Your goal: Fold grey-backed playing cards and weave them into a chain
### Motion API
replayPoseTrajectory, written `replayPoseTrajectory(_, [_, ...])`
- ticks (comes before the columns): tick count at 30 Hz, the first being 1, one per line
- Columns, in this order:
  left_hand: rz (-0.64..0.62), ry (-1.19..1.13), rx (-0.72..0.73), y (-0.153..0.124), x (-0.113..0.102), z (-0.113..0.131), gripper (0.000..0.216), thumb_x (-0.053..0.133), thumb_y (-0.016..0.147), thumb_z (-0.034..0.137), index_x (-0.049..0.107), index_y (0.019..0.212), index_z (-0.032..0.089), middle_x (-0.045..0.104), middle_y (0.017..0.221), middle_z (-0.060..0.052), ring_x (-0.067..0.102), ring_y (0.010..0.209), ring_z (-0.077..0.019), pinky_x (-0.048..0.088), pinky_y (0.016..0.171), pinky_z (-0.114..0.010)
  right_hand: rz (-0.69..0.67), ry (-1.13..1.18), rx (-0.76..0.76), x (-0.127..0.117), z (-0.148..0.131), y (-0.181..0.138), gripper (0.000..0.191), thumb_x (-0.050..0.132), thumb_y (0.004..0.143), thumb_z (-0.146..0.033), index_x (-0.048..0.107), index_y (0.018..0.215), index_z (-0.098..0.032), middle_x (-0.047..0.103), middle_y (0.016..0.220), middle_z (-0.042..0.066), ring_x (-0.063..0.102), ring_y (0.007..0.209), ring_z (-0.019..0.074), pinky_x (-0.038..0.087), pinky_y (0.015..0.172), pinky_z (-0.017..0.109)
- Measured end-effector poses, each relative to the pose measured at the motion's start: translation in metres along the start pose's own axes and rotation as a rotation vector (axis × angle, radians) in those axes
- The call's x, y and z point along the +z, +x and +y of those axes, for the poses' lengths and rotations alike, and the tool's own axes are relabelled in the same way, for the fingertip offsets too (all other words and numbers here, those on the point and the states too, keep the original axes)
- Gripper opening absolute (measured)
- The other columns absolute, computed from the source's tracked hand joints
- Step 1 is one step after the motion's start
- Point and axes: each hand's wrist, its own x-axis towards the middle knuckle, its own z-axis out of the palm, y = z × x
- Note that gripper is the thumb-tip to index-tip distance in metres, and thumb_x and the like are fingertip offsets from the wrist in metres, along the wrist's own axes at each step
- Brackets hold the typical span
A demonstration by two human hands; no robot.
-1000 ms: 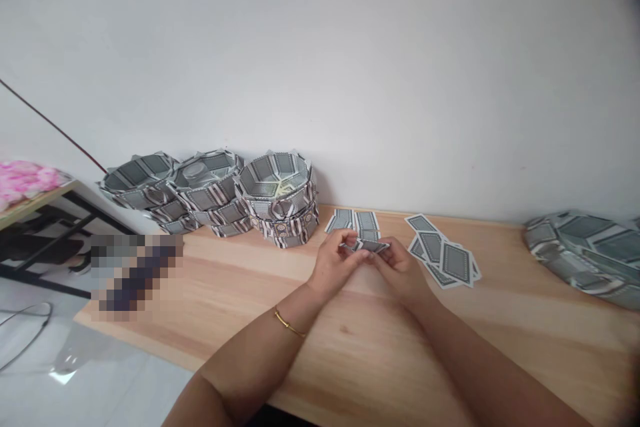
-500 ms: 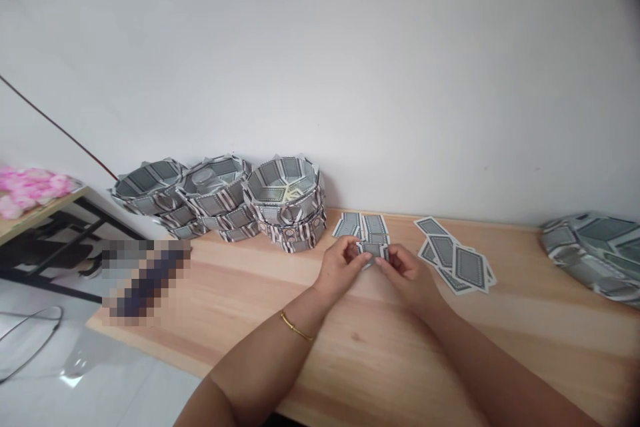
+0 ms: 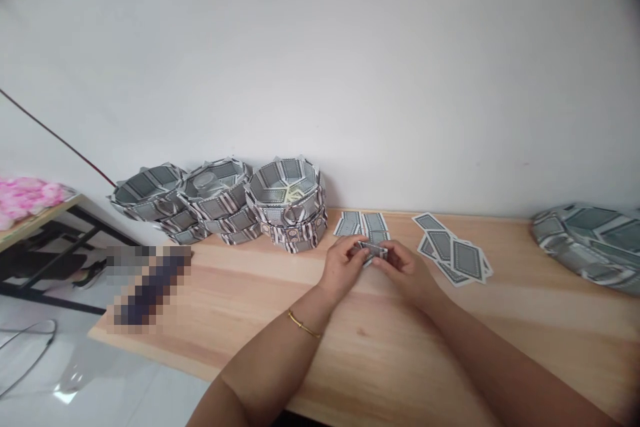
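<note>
My left hand (image 3: pixel 343 267) and my right hand (image 3: pixel 407 269) meet over the wooden table (image 3: pixel 350 340), both pinching one small folded playing card (image 3: pixel 373 250) between their fingertips. A thin gold bangle sits on my left wrist. Just behind the hands lie two folded card pieces (image 3: pixel 361 225) side by side. To the right of my right hand, several grey-backed playing cards (image 3: pixel 453 257) are fanned out flat on the table.
Three stacked bowls woven from folded cards (image 3: pixel 287 203) stand against the white wall at the back left. A large flat card-woven dish (image 3: pixel 587 243) lies at the far right. A blurred dark object (image 3: pixel 147 280) rests near the table's left edge. Pink flowers (image 3: pixel 25 195) lie on a side table.
Both hands stayed together on the folded card, fingers working it slightly. The view shifted a little to the left; nothing on the table moved.
</note>
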Motion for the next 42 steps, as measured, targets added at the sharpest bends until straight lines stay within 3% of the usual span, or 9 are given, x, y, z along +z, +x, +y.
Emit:
replayPoseTrajectory(5, [0.029,-0.011,0.020,0.002,-0.002,0.005,0.021,0.057,0.078,0.022,0.065,0.098,0.019,0.063,0.091,-0.006,0.057,0.078,-0.0137,0.048,0.073,-0.027,0.023,0.150,-0.019,0.002,0.004,0.002,0.024,0.056,0.081,-0.039,0.056,0.096,-0.021,0.062,0.084,0.003,0.057,0.075,0.0174,0.045,0.067,0.029])
replayPoseTrajectory(13, [0.068,0.015,0.071,0.001,-0.004,0.009,0.018,0.057,0.077,0.021,0.065,0.093,0.017,0.062,0.089,-0.005,0.056,0.080,-0.0141,0.044,0.074,-0.027,0.033,0.056,-0.044,0.003,-0.006,0.000,0.026,0.049,0.084,-0.040,0.057,0.099,-0.021,0.063,0.086,0.002,0.057,0.077,0.0172,0.043,0.071,0.028])
replayPoseTrajectory(17, [0.094,0.071,0.037,0.002,-0.007,0.004,0.014,0.059,0.076,0.029,0.062,0.076,0.015,0.057,0.072,-0.001,0.049,0.069,-0.0125,0.038,0.065,-0.024,-0.023,-0.096,0.014,0.004,-0.010,0.008,0.027,0.045,0.084,-0.043,0.054,0.073,-0.020,0.053,0.064,-0.003,0.049,0.063,0.0144,0.036,0.060,0.025])
replayPoseTrajectory(20, [0.082,0.044,-0.038,0.003,-0.009,0.004,0.027,0.057,0.077,0.035,0.051,0.060,0.015,0.048,0.057,0.003,0.043,0.059,-0.0101,0.033,0.058,-0.023,-0.107,-0.110,0.061,0.004,-0.015,0.014,0.034,0.043,0.084,-0.045,0.045,0.061,-0.020,0.042,0.056,-0.005,0.041,0.057,0.0123,0.030,0.054,0.023])
replayPoseTrajectory(28, [-0.013,-0.209,-0.239,0.004,-0.006,0.001,0.040,0.064,0.070,0.042,0.036,0.056,0.018,0.038,0.046,0.007,0.038,0.044,-0.0067,0.027,0.047,-0.021,-0.019,0.133,0.069,0.010,-0.006,0.009,0.028,0.051,0.081,-0.045,0.044,0.070,-0.020,0.039,0.062,-0.005,0.038,0.060,0.0111,0.032,0.057,0.023])
replayPoseTrajectory(32, [-0.065,-0.312,-0.263,0.004,-0.007,0.001,0.034,0.069,0.067,0.039,0.045,0.058,0.015,0.045,0.050,0.005,0.039,0.048,-0.0059,0.027,0.049,-0.020,-0.014,0.215,0.074,0.007,0.005,0.011,0.034,0.057,0.077,-0.048,0.042,0.065,-0.020,0.037,0.060,-0.006,0.037,0.058,0.0103,0.030,0.055,0.022])
replayPoseTrajectory(39, [-0.062,-0.820,-0.380,0.006,-0.006,0.009,0.027,0.076,0.061,0.024,0.058,0.077,0.013,0.057,0.070,0.001,0.050,0.059,-0.0071,0.038,0.060,-0.022,0.009,0.509,0.152,0.010,0.000,0.012,0.034,0.064,0.073,-0.048,0.047,0.067,-0.019,0.044,0.057,-0.007,0.039,0.054,0.0093,0.030,0.055,0.023])
replayPoseTrajectory(42, [-0.099,-0.805,-0.390,0.006,-0.005,0.010,0.023,0.076,0.062,0.022,0.059,0.075,0.012,0.059,0.071,0.000,0.051,0.060,-0.0074,0.038,0.060,-0.022,0.004,0.589,0.198,0.011,-0.006,0.010,0.033,0.064,0.072,-0.049,0.051,0.070,-0.018,0.046,0.057,-0.006,0.040,0.054,0.0089,0.032,0.055,0.024])
